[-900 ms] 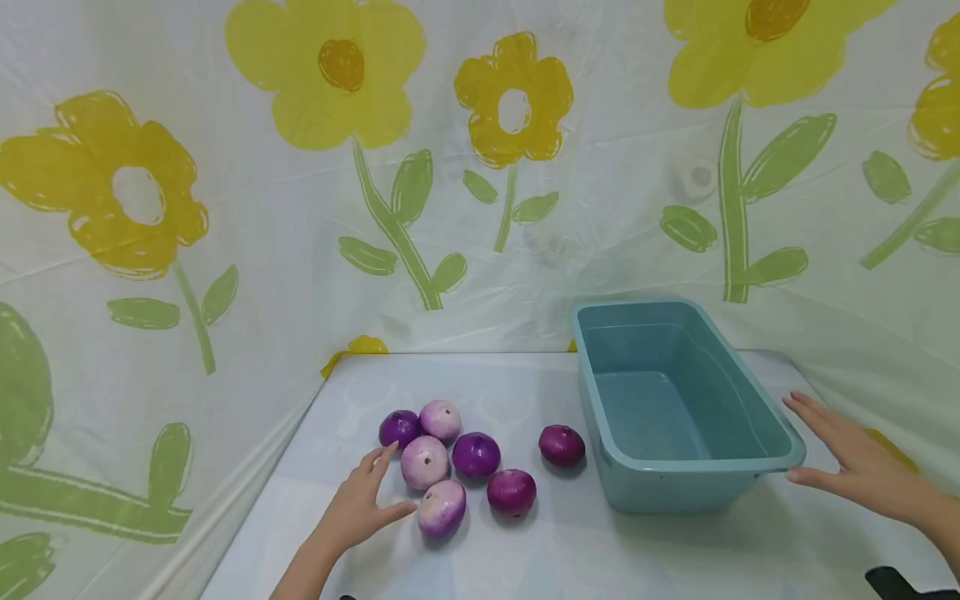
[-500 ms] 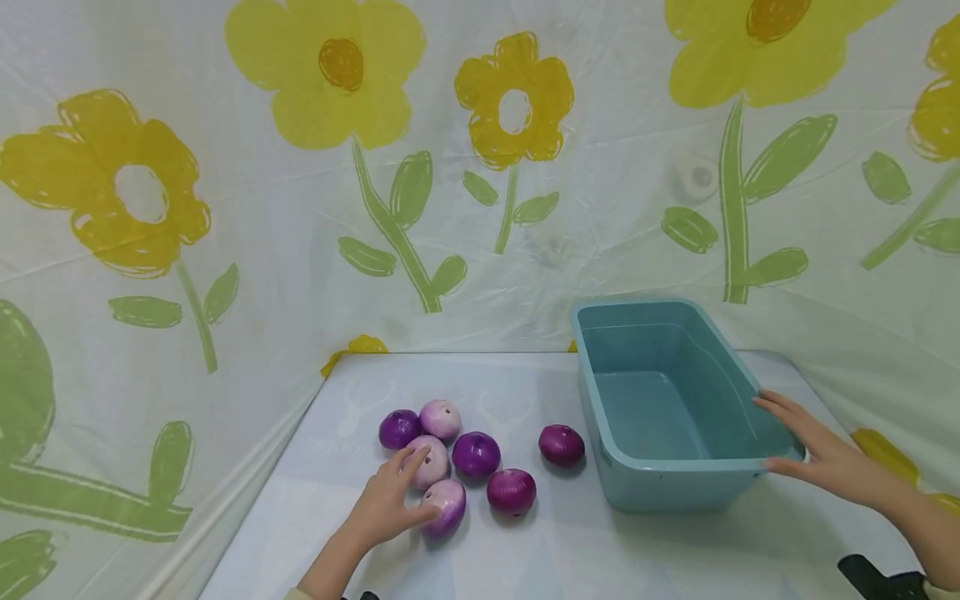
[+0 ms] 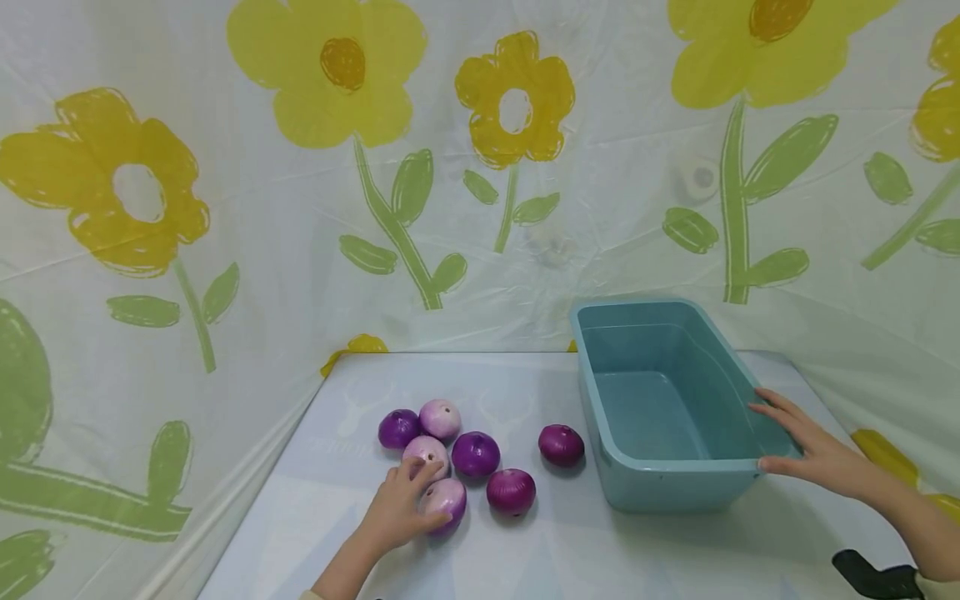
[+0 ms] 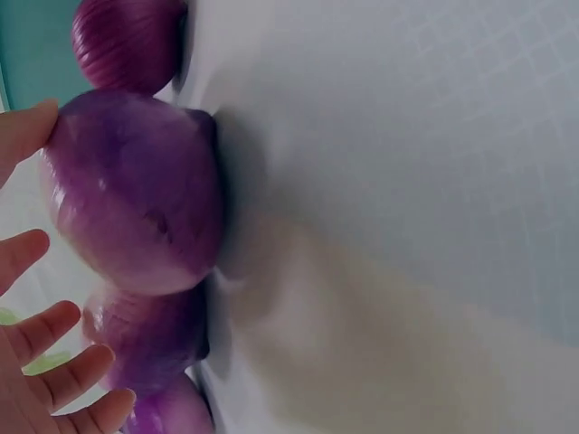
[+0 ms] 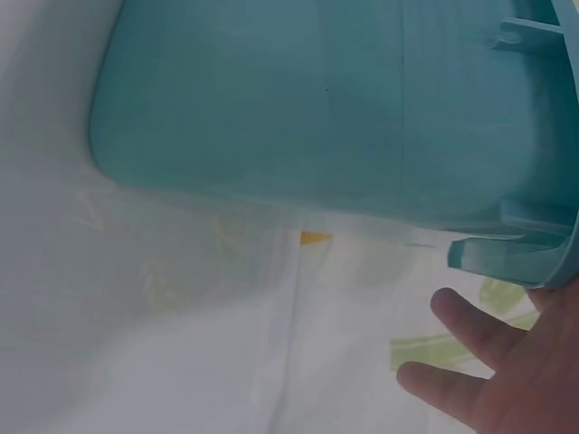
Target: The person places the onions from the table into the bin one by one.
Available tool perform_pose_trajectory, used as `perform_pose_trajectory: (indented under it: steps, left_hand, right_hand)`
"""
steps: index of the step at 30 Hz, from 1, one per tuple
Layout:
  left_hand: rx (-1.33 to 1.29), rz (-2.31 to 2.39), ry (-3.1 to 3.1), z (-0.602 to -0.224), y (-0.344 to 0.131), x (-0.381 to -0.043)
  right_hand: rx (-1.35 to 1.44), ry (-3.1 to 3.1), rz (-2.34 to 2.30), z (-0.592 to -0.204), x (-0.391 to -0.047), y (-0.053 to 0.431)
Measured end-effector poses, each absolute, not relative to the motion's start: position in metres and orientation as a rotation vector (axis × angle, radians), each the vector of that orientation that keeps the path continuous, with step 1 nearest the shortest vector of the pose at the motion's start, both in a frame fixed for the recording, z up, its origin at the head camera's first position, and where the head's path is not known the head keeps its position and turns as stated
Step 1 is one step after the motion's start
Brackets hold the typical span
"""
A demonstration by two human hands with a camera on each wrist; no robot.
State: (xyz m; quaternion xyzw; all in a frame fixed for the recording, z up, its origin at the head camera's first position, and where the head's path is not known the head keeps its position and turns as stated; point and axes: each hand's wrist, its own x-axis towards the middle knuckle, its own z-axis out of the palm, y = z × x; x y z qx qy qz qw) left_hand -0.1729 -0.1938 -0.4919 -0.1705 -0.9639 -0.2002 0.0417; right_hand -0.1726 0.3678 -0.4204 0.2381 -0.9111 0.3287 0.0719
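My left hand is over the nearest pale purple onion, fingers spread. In the left wrist view, its thumb meets the edge of that onion, while the other fingers are apart from it. Beyond it lie a pale onion, a dark purple onion, and another pale one at the back. My right hand rests at the near right corner of a blue-green plastic basin, thumb by the front rim. Two of its fingers extend straight outside the basin in the right wrist view.
To the right of the pale onions are a shiny purple onion and a red onion. Another red onion sits close to the basin's left wall. A flower-printed curtain hangs behind the white table.
My left hand has moved right and over the nearest onion. My right hand has moved left onto the basin's corner. Basin and onions have stayed in place.
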Motion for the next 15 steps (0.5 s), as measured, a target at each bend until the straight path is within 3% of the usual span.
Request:
perform_pose_trajectory:
  steps: [15]
  left_hand:
    - [-0.678,-0.927,-3.057,-0.5022,-0.1989,-0.1719]
  right_hand:
    - [0.790,-2.732,0.985,-0.4233,-0.1725,0.3693]
